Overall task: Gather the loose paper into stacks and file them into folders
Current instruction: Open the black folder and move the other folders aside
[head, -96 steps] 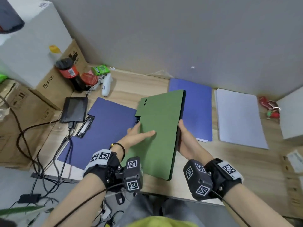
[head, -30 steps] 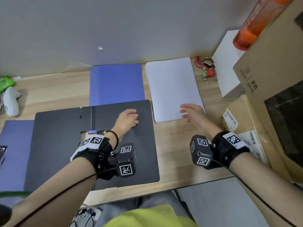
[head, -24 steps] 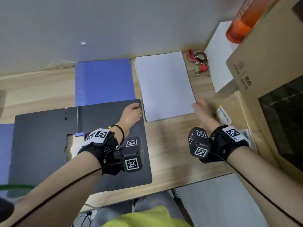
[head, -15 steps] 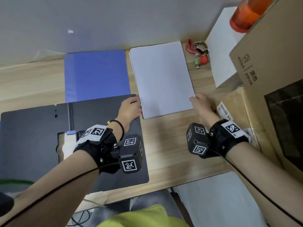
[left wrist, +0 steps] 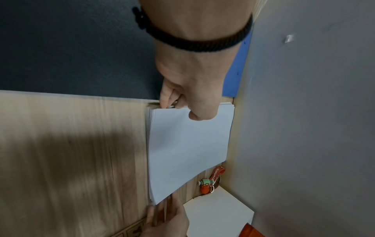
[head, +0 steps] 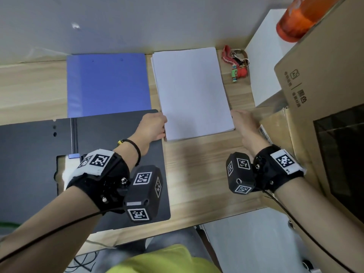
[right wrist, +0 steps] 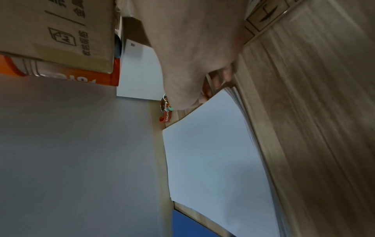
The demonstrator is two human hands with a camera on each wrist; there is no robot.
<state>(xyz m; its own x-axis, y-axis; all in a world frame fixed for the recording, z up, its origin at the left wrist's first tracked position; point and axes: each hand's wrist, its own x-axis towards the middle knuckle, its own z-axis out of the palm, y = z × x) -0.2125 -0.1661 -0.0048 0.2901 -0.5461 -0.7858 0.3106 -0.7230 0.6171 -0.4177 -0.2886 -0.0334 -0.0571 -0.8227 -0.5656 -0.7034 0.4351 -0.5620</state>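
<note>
While the paper stack lies flat on the wooden worktop in the head view, both hands sit at its near corners. Left hand is at the near-left corner, right hand at the near-right corner. An opened black folder lies left of the stack, under the left forearm; a closed blue folder sits behind it, just beside the stack's left edge. A red keychain lies to the right of the stack, next to a white box. A cardboard box stands at right w/ an orange bottle on top.

Left wrist view: left hand pinches the stack's corner, thumb on the top sheet, other fingers curled at the edge. Right hand's fingers touch the opposite corner. Keychain lies between stack and white box.

Right wrist view: blurry; right hand is at the stack's corner, fingertips against the sheet edges. Can't tell if that grip is pinching or just pressing. A bit of blue folder shows beyond the stack.
</note>
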